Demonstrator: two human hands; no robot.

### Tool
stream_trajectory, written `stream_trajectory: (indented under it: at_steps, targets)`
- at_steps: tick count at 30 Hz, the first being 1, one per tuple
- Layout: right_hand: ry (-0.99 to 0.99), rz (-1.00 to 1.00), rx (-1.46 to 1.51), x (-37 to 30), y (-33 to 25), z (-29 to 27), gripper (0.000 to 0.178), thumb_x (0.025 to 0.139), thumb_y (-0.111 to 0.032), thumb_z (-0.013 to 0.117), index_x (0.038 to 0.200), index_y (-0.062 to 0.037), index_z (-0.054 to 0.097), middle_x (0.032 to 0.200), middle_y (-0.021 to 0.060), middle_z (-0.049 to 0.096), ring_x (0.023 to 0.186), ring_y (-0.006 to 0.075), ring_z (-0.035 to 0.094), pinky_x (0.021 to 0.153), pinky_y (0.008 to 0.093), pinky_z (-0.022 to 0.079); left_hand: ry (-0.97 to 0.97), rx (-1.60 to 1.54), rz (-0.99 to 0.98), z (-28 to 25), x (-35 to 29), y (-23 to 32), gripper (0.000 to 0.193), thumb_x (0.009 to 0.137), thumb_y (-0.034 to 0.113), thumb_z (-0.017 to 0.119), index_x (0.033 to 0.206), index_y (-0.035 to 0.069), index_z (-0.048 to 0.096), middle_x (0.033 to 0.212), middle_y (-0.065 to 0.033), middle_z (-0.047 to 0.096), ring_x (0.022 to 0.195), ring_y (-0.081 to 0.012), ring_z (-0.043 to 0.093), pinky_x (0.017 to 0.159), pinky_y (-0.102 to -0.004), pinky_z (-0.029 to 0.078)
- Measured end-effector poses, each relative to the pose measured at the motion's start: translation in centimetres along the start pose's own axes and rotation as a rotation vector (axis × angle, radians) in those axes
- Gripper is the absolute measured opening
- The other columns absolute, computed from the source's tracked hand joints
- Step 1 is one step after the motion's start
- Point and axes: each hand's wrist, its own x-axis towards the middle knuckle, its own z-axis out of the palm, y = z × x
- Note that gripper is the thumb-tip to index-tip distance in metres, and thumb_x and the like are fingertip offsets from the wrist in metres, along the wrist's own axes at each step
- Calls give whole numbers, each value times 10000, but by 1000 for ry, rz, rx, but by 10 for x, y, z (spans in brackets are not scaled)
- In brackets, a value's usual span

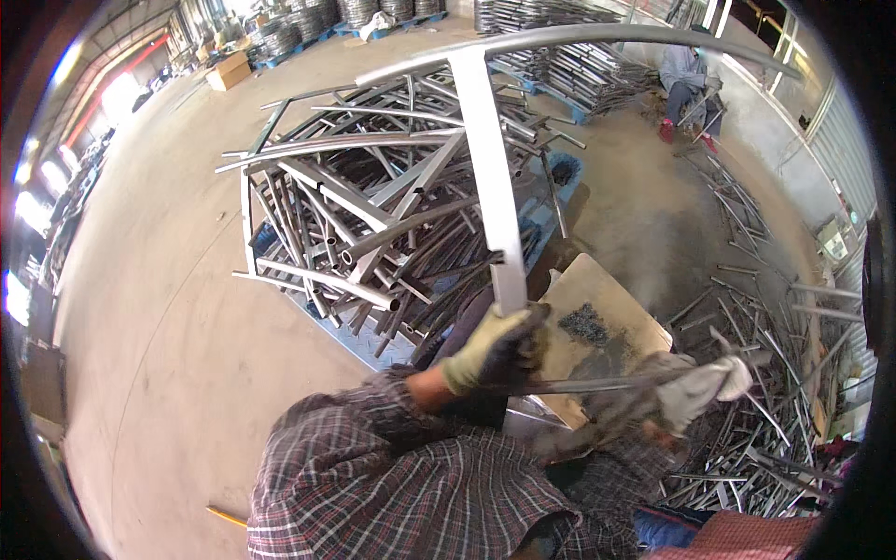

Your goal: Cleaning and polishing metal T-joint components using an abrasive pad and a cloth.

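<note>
My left hand (499, 350), in a yellow and dark glove, is closed around the lower end of a T-shaped metal tube frame (485, 149). The frame stands upright, its long curved crossbar at the top. My right hand (700, 390), in a whitish glove and smeared by motion, closes around a thin dark metal bar (597, 384). That bar stretches left toward my left hand; I cannot tell whether it touches the frame. Behind the hands lies a tan board (621, 299) with a heap of dark filings (583, 324) on it.
A big tangled pile of metal tube frames (373, 205) rests on a blue pallet (565, 182) ahead. Loose metal pieces (756, 401) litter the floor at right. Farther back sit stacked frames (560, 65) and another person (689, 79). A cardboard box (229, 71) stands far left.
</note>
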Motion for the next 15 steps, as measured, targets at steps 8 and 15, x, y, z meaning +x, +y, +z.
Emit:
stream_trajectory:
  at_steps: [8,15]
  targets:
    - [-193,-17,-210,-166,-80,92,423,1027,-141,404,1389,76,388,1413,217,436,1306,277,438,1120,349,319,-25,-19,215,14,23,4,375,1019,330,486,711,120,442,572,18,378,481,-126,382,481,-270,339]
    - [-1133,-355,152,-204,-18,37,464,1005,-230,437,1393,18,383,1396,129,469,1233,234,497,1045,366,402,-84,42,408,33,10,32,385,1012,317,500,708,89,431,588,-17,388,494,-133,382,475,-268,323]
